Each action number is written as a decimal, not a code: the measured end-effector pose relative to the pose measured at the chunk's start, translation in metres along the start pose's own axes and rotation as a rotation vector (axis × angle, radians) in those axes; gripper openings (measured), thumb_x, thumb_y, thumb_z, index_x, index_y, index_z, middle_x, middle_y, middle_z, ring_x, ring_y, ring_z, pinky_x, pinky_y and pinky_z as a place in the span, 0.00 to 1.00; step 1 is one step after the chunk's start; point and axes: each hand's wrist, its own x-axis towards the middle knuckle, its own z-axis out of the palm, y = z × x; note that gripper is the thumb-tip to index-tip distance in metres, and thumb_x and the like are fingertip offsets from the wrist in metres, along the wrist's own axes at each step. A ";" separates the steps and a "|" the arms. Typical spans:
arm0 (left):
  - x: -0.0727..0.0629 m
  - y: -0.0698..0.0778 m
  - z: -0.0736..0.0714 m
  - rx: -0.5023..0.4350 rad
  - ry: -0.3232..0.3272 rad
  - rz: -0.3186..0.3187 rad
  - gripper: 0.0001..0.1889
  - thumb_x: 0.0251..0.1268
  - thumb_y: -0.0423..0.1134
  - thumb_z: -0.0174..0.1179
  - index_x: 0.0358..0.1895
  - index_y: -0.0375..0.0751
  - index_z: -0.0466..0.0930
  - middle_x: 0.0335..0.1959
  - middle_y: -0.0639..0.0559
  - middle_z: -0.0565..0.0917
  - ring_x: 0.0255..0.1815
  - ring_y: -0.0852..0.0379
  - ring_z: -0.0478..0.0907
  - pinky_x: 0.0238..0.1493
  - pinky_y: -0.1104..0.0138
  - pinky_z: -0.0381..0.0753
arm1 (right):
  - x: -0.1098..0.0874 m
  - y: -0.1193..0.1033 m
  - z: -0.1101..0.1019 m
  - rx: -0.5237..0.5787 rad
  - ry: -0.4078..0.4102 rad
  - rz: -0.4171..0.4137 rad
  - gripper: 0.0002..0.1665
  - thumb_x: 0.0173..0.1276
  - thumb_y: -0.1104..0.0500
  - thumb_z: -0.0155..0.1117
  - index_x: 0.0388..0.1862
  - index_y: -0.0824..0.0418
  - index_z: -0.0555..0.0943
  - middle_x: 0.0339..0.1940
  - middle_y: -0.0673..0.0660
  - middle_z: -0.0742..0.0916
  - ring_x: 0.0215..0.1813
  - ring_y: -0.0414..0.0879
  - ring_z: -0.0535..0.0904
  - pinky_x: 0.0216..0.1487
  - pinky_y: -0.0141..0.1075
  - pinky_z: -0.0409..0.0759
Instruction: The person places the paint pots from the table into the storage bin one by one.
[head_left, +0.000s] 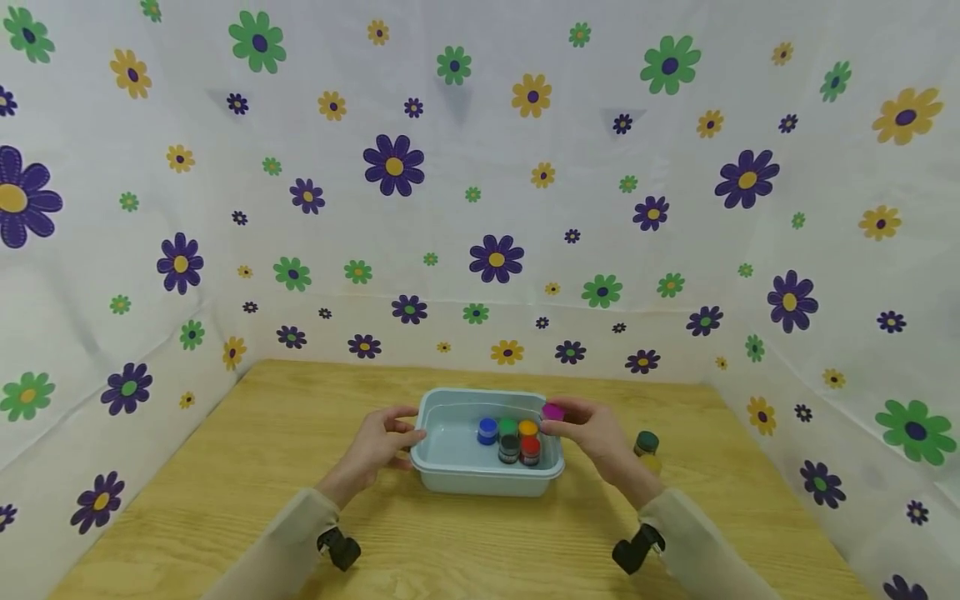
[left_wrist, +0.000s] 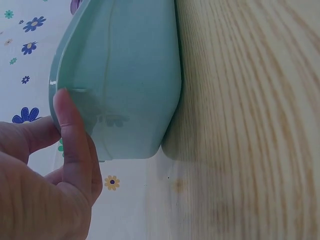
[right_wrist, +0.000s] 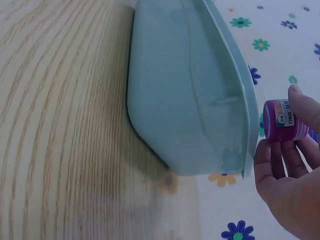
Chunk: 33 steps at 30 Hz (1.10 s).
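A pale blue plastic basin (head_left: 483, 483) stands on the table. My left hand (head_left: 378, 442) pinches its left rim, thumb on one side and fingers on the other, as the left wrist view shows. In my right hand (head_left: 597, 433) is a small magenta paint jar (right_wrist: 283, 120), gripped between thumb and fingers above the basin's right rim. Inside the basin, toward its right half, stand several paint jars: blue (head_left: 487, 431), green (head_left: 507, 428), orange (head_left: 528, 427), black (head_left: 509, 450) and red (head_left: 530, 451).
Right of the basin, partly behind my right forearm, are a dark green-topped jar (head_left: 647, 442) and a yellow round-topped thing (head_left: 651, 462). The wooden table (head_left: 315, 400) is bordered at the back and sides by a white flowered cloth (head_left: 465, 225).
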 end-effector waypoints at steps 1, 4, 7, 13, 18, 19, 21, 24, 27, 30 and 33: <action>0.000 0.000 0.000 -0.001 0.002 0.002 0.25 0.63 0.33 0.66 0.63 0.39 0.74 0.42 0.42 0.78 0.36 0.48 0.83 0.24 0.64 0.86 | 0.000 -0.002 0.003 -0.005 -0.012 -0.008 0.31 0.59 0.54 0.75 0.61 0.62 0.79 0.54 0.59 0.84 0.50 0.47 0.79 0.54 0.33 0.82; 0.000 -0.001 0.000 -0.006 0.007 -0.001 0.25 0.63 0.32 0.66 0.63 0.39 0.74 0.41 0.43 0.78 0.36 0.48 0.83 0.24 0.64 0.86 | 0.001 -0.006 0.011 -0.012 -0.043 -0.029 0.32 0.59 0.55 0.75 0.61 0.64 0.79 0.53 0.59 0.85 0.49 0.46 0.79 0.53 0.32 0.83; 0.000 0.000 0.000 -0.005 0.007 -0.003 0.25 0.63 0.32 0.66 0.63 0.39 0.74 0.40 0.43 0.78 0.36 0.48 0.83 0.24 0.64 0.86 | 0.003 -0.010 0.018 -0.026 -0.058 -0.048 0.31 0.59 0.56 0.76 0.60 0.64 0.80 0.52 0.59 0.85 0.49 0.46 0.80 0.54 0.35 0.83; 0.001 0.003 0.000 -0.006 -0.007 0.001 0.25 0.63 0.32 0.66 0.64 0.39 0.74 0.41 0.42 0.78 0.36 0.48 0.83 0.25 0.63 0.87 | 0.008 -0.013 0.034 -0.055 -0.080 -0.081 0.27 0.58 0.57 0.76 0.57 0.60 0.82 0.51 0.57 0.86 0.50 0.49 0.81 0.53 0.39 0.84; 0.000 0.002 -0.001 -0.017 -0.013 -0.013 0.25 0.63 0.33 0.66 0.64 0.41 0.74 0.42 0.41 0.78 0.37 0.47 0.83 0.25 0.63 0.87 | 0.011 -0.013 0.045 -0.106 -0.131 -0.091 0.26 0.59 0.54 0.75 0.56 0.57 0.82 0.51 0.55 0.86 0.52 0.52 0.80 0.54 0.40 0.84; -0.001 0.002 -0.001 -0.018 -0.014 -0.013 0.25 0.63 0.33 0.66 0.64 0.41 0.73 0.43 0.41 0.78 0.37 0.47 0.83 0.25 0.63 0.87 | 0.012 -0.013 0.047 -0.120 -0.135 -0.096 0.26 0.59 0.54 0.75 0.56 0.57 0.82 0.50 0.55 0.86 0.52 0.52 0.80 0.54 0.40 0.84; -0.001 0.001 -0.001 -0.023 -0.015 -0.014 0.26 0.63 0.33 0.65 0.65 0.41 0.73 0.43 0.41 0.77 0.37 0.47 0.83 0.25 0.63 0.87 | 0.014 -0.013 0.049 -0.137 -0.141 -0.105 0.25 0.59 0.54 0.75 0.55 0.57 0.83 0.50 0.54 0.87 0.52 0.52 0.80 0.53 0.40 0.84; 0.000 0.001 -0.001 -0.021 -0.021 -0.012 0.26 0.64 0.33 0.65 0.66 0.41 0.72 0.44 0.41 0.77 0.38 0.47 0.83 0.26 0.63 0.87 | 0.018 -0.014 0.052 -0.151 -0.146 -0.098 0.23 0.59 0.55 0.75 0.54 0.58 0.83 0.49 0.53 0.87 0.52 0.50 0.81 0.53 0.40 0.84; 0.000 0.002 -0.001 -0.020 -0.027 -0.017 0.27 0.64 0.34 0.65 0.66 0.41 0.71 0.45 0.41 0.77 0.38 0.47 0.83 0.26 0.63 0.87 | 0.022 -0.015 0.055 -0.177 -0.141 -0.085 0.23 0.59 0.55 0.75 0.54 0.59 0.84 0.49 0.53 0.87 0.51 0.48 0.81 0.53 0.40 0.84; -0.001 0.003 -0.001 -0.021 -0.030 -0.015 0.27 0.64 0.34 0.65 0.67 0.41 0.71 0.45 0.41 0.77 0.39 0.46 0.83 0.25 0.62 0.87 | 0.025 -0.015 0.059 -0.220 -0.144 -0.076 0.24 0.59 0.55 0.75 0.54 0.59 0.84 0.49 0.53 0.87 0.50 0.46 0.81 0.52 0.39 0.84; -0.001 0.003 -0.001 -0.022 -0.032 -0.018 0.27 0.64 0.34 0.65 0.67 0.40 0.70 0.45 0.41 0.77 0.39 0.46 0.83 0.25 0.62 0.87 | 0.028 -0.015 0.065 -0.251 -0.156 -0.066 0.23 0.59 0.57 0.75 0.54 0.59 0.84 0.48 0.54 0.88 0.48 0.45 0.81 0.51 0.38 0.83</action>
